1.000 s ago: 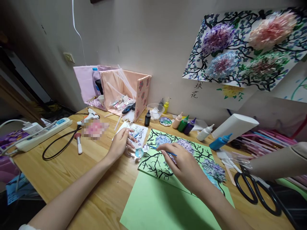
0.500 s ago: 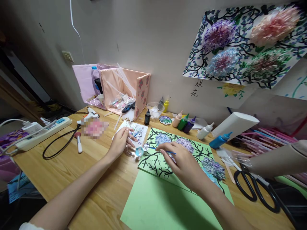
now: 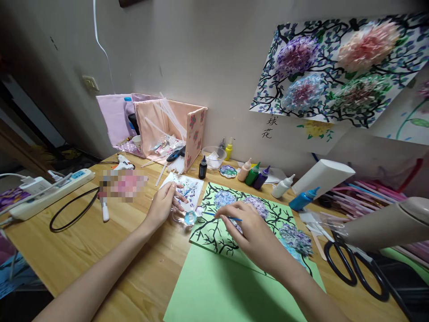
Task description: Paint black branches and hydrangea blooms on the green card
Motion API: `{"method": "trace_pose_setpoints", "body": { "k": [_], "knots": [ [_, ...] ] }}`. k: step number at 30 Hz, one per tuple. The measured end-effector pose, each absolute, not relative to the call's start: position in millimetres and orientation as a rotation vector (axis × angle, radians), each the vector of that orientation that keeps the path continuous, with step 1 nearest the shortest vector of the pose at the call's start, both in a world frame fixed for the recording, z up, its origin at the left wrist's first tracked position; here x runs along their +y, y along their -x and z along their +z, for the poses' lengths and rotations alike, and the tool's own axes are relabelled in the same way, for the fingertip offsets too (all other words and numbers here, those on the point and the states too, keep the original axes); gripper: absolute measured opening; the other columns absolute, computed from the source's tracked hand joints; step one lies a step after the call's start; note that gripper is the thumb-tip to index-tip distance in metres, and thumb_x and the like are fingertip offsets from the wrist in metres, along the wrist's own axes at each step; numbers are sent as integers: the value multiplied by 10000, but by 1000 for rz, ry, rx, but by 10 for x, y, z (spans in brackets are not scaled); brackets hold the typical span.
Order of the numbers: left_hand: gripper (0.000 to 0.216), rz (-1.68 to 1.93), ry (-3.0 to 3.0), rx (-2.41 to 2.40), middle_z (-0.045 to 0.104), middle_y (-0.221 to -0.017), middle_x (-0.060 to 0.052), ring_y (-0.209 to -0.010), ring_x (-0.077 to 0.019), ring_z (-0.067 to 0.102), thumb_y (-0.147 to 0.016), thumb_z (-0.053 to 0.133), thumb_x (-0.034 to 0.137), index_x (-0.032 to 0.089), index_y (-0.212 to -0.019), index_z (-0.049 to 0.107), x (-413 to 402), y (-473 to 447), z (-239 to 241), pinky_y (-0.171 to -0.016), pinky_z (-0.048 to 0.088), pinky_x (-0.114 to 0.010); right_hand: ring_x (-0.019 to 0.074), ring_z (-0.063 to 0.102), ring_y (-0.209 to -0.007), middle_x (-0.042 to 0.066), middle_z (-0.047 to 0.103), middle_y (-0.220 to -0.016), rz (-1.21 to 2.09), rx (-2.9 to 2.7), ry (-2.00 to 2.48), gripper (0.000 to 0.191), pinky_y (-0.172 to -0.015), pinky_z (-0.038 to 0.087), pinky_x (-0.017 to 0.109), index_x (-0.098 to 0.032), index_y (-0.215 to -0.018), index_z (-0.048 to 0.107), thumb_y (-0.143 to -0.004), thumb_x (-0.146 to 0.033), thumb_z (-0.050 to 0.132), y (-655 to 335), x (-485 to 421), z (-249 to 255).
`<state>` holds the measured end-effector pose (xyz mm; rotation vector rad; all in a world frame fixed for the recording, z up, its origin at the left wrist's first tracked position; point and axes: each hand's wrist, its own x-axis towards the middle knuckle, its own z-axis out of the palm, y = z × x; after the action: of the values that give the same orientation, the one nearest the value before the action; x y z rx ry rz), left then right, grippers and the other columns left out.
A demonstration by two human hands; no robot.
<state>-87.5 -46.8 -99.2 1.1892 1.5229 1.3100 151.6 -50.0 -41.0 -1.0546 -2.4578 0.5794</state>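
Note:
My right hand (image 3: 253,230) pinches a thin blue paintbrush (image 3: 210,214) above the green painting (image 3: 221,239). The brush points left, its tip close to a small pale lilac paint dish (image 3: 199,211); whether they touch I cannot tell. Black branches and clusters of blue and purple petals cover the painting. My left hand (image 3: 164,203) rests with fingers spread at the edge of a paint-smeared white sheet (image 3: 192,188). Beside its fingertips is a clear dish with light blue paint (image 3: 190,218). A larger green sheet (image 3: 201,277) lies beneath the painting.
Paint bottles, including a black one (image 3: 203,167) and a blue one (image 3: 304,199), line the back. Black-handled scissors (image 3: 355,268) and a beige cylinder (image 3: 385,223) are at right. A power strip (image 3: 53,192) and glue gun (image 3: 124,162) lie left, near a pink fabric box (image 3: 196,136).
The view has shifted slightly, moving most things left and a little down. The brush tip has drawn slightly away from the lilac dish. My left fingers have spread a little.

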Motion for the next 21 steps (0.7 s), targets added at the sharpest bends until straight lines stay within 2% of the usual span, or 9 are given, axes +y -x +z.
{"method": "trace_pose_setpoints", "body": {
  "k": [3,15,21],
  "knots": [
    [378,1318,-1200,1519,665,-682,-46,-450,-140,619,-874,373,475,144,-1008,495,-464,882,-1000,-330,345,-159,181,549,-896,30,622,-948,603,-2458,1017,218,-777,449,346,-266,-977,587,-937,-266,373,-1512,-502,-407],
    [354,1324,-1154,1492,656,-636,-36,-420,-147,607,-850,405,476,146,-939,496,-457,873,-1003,-327,367,-177,194,554,-938,37,627,-989,662,-2416,1038,227,-797,453,360,-262,-961,588,-938,-276,363,-1521,-516,-360],
    [328,1291,-1125,1502,656,-635,-46,-429,-155,619,-860,384,446,144,-937,488,-448,879,-1024,-309,316,-157,191,548,-938,45,606,-987,710,-2356,1102,252,-778,454,339,-252,-948,593,-942,-308,347,-1542,-491,-360]
  ]
}}
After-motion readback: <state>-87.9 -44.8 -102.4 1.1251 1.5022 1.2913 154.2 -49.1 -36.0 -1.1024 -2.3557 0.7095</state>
